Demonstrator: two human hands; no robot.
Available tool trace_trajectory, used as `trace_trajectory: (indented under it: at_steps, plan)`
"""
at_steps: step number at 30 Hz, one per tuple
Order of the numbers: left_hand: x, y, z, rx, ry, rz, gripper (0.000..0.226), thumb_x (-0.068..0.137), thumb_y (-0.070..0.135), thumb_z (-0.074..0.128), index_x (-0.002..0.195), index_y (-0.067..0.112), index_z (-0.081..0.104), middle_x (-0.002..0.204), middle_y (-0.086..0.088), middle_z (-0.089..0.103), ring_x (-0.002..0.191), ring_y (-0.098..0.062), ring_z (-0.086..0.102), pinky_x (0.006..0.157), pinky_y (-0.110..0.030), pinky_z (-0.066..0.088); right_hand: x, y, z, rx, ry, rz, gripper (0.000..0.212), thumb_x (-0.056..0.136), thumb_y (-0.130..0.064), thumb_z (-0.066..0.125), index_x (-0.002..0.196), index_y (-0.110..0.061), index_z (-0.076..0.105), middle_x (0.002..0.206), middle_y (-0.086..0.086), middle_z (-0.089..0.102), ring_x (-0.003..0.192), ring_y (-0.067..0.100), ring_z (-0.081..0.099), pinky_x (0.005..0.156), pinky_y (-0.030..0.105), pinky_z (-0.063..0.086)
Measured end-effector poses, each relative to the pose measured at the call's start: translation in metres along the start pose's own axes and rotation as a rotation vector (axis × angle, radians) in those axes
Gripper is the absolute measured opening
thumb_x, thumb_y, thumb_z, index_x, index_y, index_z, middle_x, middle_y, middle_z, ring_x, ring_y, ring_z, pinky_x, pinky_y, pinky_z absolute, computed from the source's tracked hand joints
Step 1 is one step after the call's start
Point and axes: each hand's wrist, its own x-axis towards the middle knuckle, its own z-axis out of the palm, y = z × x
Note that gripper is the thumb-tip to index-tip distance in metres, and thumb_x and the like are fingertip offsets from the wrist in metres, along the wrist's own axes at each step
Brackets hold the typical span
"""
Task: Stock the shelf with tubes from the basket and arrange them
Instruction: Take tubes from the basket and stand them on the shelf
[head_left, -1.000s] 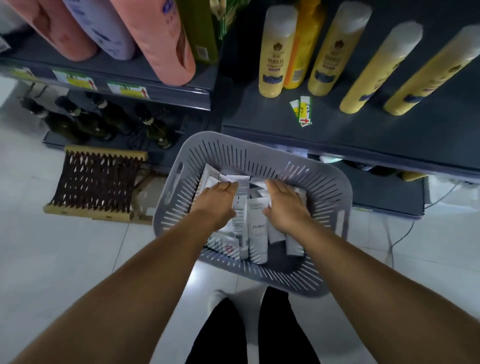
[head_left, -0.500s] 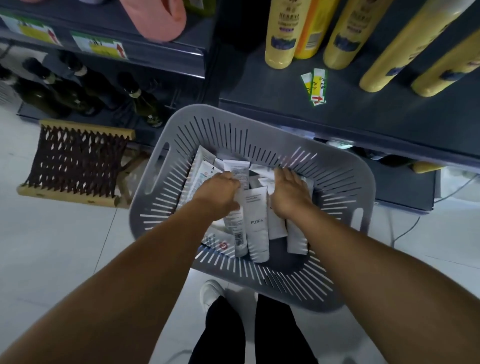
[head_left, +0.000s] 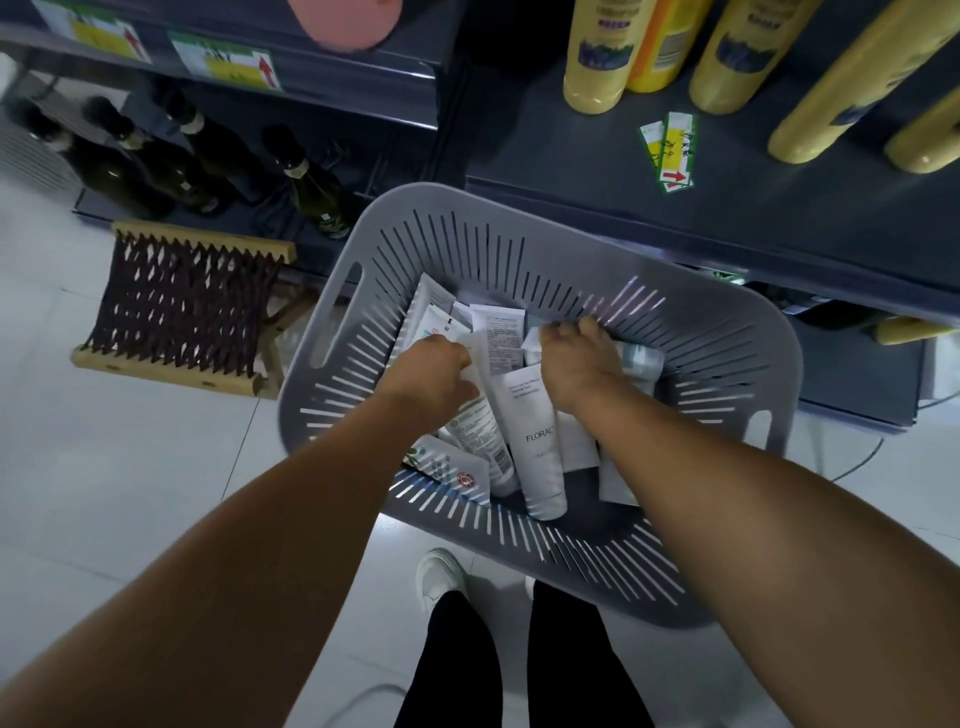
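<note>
A grey slotted basket (head_left: 727, 374) stands on the floor below me, holding several white tubes. A tube marked FLORA (head_left: 537, 441) lies in the middle. Both my hands are down inside the basket. My left hand (head_left: 436, 376) is curled around a white tube (head_left: 478, 426) at the left of the pile. My right hand (head_left: 576, 364) presses on the tubes at the back right, its fingertips pinching the flat end of a tube (head_left: 532, 340). The dark shelf (head_left: 571, 171) runs just beyond the basket.
Yellow bottles (head_left: 597, 57) stand on the shelf, with loose price tags (head_left: 670, 150) in front of them. Dark glass bottles (head_left: 311, 187) sit on the low shelf at left. A wooden folding stool (head_left: 182, 306) stands left of the basket. My feet (head_left: 441, 577) are just behind it.
The view has closed in on the basket. My left hand has curled tighter around a tube, and my right hand has reached further back and pinched a tube's end.
</note>
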Motion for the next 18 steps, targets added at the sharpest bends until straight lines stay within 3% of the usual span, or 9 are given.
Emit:
trace_trajectory:
  at_steps: [4,6,10,18]
  plan:
    - [-0.004,0.000,0.004,-0.004,0.024,0.014,0.028,0.091,0.028,0.058,0.103,0.003,0.062,0.111,-0.017,0.058,0.101,-0.030,0.057,0.076,-0.031,0.040,-0.014,-0.003,0.004,0.036,-0.096,0.086,0.049,0.090,-0.007,0.050,0.138,-0.006,0.040,0.148,0.015,0.025,0.131,0.038,0.035,0.106,0.044,0.034]
    - [-0.007,0.001,0.006,-0.013,0.032,0.010,0.028,0.091,0.028,0.059,0.105,0.004,0.063,0.113,-0.016,0.059,0.102,-0.029,0.057,0.079,-0.032,0.043,-0.019,-0.001,0.000,0.077,-0.104,0.073,0.042,0.094,-0.007,0.045,0.136,-0.006,0.044,0.144,0.016,0.032,0.125,0.039,0.045,0.098,0.044,0.043]
    - [-0.014,0.009,0.003,-0.033,0.014,0.003,0.030,0.093,0.027,0.056,0.115,0.007,0.063,0.119,-0.013,0.061,0.109,-0.029,0.057,0.086,-0.032,0.044,-0.034,0.011,-0.022,0.258,0.075,0.077,0.025,0.096,-0.012,0.047,0.120,-0.007,0.057,0.119,0.016,0.063,0.108,0.035,0.061,0.083,0.037,0.049]
    - [-0.048,0.032,-0.069,-0.007,0.138,0.133,0.025,0.094,0.027,0.054,0.100,0.006,0.066,0.107,-0.013,0.065,0.101,-0.031,0.059,0.075,-0.032,0.042,-0.089,0.013,-0.096,0.513,0.311,0.108,0.028,0.095,-0.022,0.051,0.120,-0.010,0.058,0.114,0.014,0.066,0.107,0.033,0.059,0.081,0.033,0.044]
